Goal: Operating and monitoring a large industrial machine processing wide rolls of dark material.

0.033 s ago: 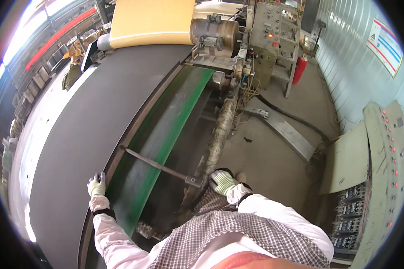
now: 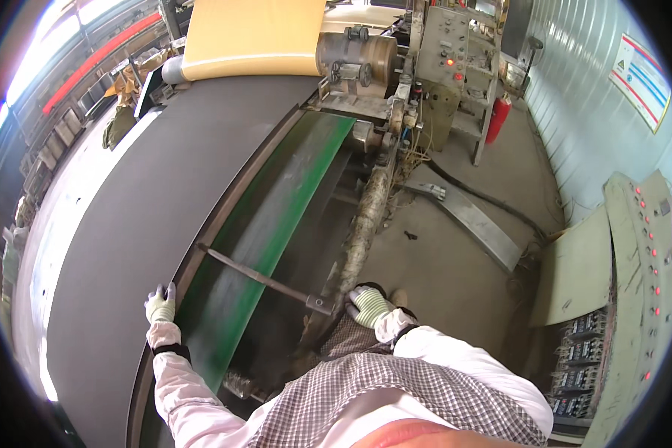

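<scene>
My left hand [image 2: 160,305], in a pale glove with grey fingertips, lies on the near edge of a wide dark grey sheet [image 2: 142,216]. Its fingers are stretched out and slightly apart. My right hand [image 2: 369,306], in a similar glove with greenish stripes, is beside the worn machine rail [image 2: 364,224]. Its fingers are bent, and their tips are partly hidden at the rail's side. Between my hands a metal rod [image 2: 257,276] crosses a green-edged belt [image 2: 280,228], from the sheet's border to a block near my right hand.
A yellow sheet [image 2: 254,37] runs over a roller [image 2: 358,60] at the far end. A control box [image 2: 440,45] and a red cylinder [image 2: 499,119] stand beyond the rail. At right is a panel with red lights [image 2: 642,284] and exposed wiring. A metal channel [image 2: 474,224] and black hose [image 2: 489,198] lie on the floor.
</scene>
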